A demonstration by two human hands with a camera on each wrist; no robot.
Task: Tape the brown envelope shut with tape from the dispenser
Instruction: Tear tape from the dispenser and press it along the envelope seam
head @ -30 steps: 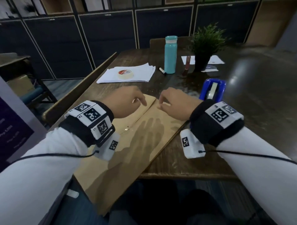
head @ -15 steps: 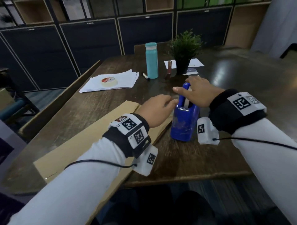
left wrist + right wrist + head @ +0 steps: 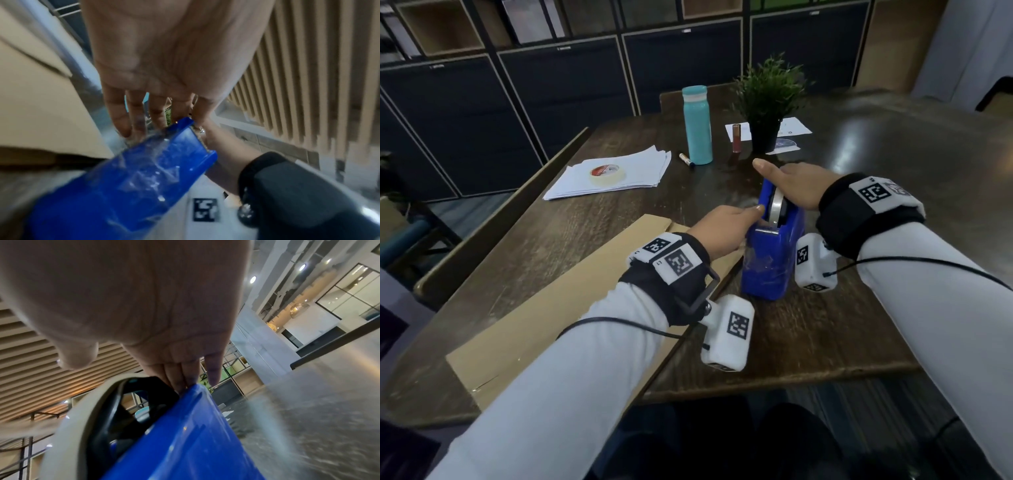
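The brown envelope (image 3: pixel 571 308) lies flat along the table's left front, also seen in the left wrist view as envelope (image 3: pixel 41 100). The blue tape dispenser (image 3: pixel 774 260) stands against its right edge, with the tape roll (image 3: pixel 777 205) upright in it. My left hand (image 3: pixel 722 229) reaches from the envelope side, its straight fingers (image 3: pixel 121 120) touching the dispenser (image 3: pixel 133 186) beside the roll. My right hand (image 3: pixel 794 181) rests on the dispenser's far top, thumb stretched out to the left. Its fingertips (image 3: pixel 185 378) lie on the blue edge (image 3: pixel 185 443) behind the roll (image 3: pixel 68 418).
A stack of white papers (image 3: pixel 640 168) carries a loose tape roll (image 3: pixel 606 173) at the back left. Behind the dispenser stand a teal bottle (image 3: pixel 698 126), a marker (image 3: pixel 686 160), a small brown tube (image 3: pixel 737 137) and a potted plant (image 3: pixel 767 102). The table edge (image 3: pixel 791 377) is close to me.
Both hands have left the envelope's flap and gone to the dispenser. The dispenser now stands closer, against the envelope's right edge. In the last half second the hands have barely shifted.
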